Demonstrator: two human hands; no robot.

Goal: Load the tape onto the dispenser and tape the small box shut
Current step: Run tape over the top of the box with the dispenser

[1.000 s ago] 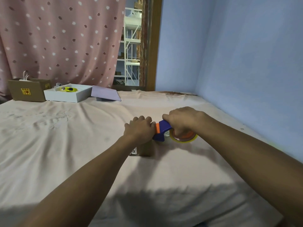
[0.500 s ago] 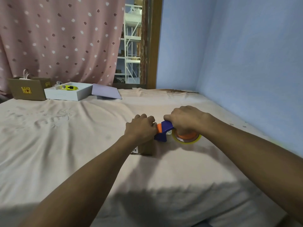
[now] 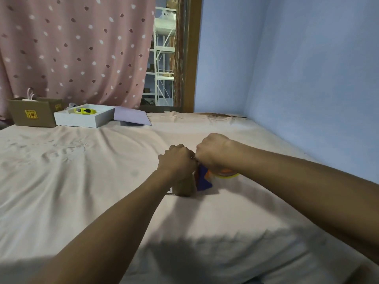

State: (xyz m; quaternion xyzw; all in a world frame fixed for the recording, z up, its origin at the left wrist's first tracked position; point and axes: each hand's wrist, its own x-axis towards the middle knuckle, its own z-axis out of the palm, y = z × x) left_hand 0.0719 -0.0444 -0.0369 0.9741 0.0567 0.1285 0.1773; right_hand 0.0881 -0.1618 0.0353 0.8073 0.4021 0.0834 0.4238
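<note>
A small brown cardboard box stands on the pale bedsheet, mostly hidden under my left hand, which presses down on its top. Right beside it, my right hand grips a blue and orange tape dispenser. The dispenser is tipped with its blue nose pointing down against the box's right side. A yellowish tape roll on an orange hub sits in the dispenser, half covered by my right wrist. My two hands touch at the knuckles.
At the far left stand a brown cardboard box, a white tray holding a yellow tool, and a lilac lid. A blue wall runs along the right of the bed; a spotted pink curtain hangs behind.
My right hand has risen and rolled toward the left hand, tipping the dispenser from level to nose-down at the box's right side. My left hand stays on the box.
</note>
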